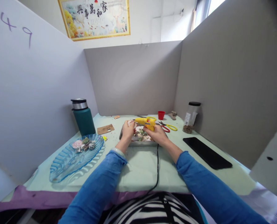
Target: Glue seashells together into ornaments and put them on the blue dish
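Yellow hot-glue gun (146, 122) was found above the metal tray (143, 144), its nozzle pointing toward the left hand. The right hand (158, 134) was wrapped around the grip; trigger pressure could not be determined. The left hand (128, 130) was pinching a small pale piece (132, 124), partly hidden by the fingers, close to the nozzle. In the inspector's judgement, sound practice called for holding the piece by its rim, keeping fingertips off the hot tip and squeezing out only a small bead.

Shells and stones (142, 136) filled the tray. A black cord (157, 168) ran to the near edge of the table (138, 177); slack there seemed advisable.

Toward the left edge lay a blue scalloped dish (59, 171) bearing decorative pieces (84, 144). A black phone (207, 152) lay toward the right edge, and a red cup (161, 115) stood near the far edge.
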A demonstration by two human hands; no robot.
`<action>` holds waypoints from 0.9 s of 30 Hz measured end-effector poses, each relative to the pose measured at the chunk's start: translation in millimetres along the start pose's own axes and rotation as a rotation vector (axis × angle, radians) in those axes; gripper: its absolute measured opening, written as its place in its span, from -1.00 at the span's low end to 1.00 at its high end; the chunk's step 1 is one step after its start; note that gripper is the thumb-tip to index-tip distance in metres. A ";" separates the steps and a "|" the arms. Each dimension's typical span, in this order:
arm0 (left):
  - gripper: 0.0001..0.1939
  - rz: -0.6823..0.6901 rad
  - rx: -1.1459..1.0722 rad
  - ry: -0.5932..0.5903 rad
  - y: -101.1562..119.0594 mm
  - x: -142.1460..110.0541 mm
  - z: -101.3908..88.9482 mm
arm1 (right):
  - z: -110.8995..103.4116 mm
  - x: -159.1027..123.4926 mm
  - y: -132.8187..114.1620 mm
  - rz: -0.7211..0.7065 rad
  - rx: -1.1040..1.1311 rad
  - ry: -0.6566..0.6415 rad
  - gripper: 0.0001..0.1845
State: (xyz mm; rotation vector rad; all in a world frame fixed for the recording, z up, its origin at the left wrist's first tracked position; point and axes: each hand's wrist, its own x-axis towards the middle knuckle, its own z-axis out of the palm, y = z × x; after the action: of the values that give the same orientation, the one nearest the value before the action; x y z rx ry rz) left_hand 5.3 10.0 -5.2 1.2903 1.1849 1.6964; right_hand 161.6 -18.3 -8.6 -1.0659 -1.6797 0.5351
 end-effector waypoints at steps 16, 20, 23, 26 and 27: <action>-0.86 -0.019 -0.130 0.035 -0.5 6.3 -4.9 | -0.9 -0.1 -2.2 0.012 -0.038 -0.017 -0.70; -0.85 -0.041 -0.139 0.038 1.8 5.3 -4.7 | -1.9 -1.3 -6.0 0.012 -0.068 -0.012 -0.71; -0.85 -0.036 -0.128 0.053 2.8 5.1 -4.5 | -2.5 -1.8 -8.1 0.005 -0.073 -0.019 -0.70; -0.87 -0.021 -0.113 0.070 2.5 5.7 -4.4 | -2.7 -1.4 -7.6 0.002 -0.079 -0.017 -0.69; -0.88 -0.016 -0.109 0.073 2.2 5.9 -4.5 | -2.6 -1.1 -7.0 0.002 -0.085 -0.017 -0.69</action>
State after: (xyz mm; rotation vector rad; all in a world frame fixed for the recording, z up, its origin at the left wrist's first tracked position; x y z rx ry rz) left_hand -0.7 13.5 -1.5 1.1593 1.1248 1.7842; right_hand 161.3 -23.2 -2.8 -1.1266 -1.7297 0.4792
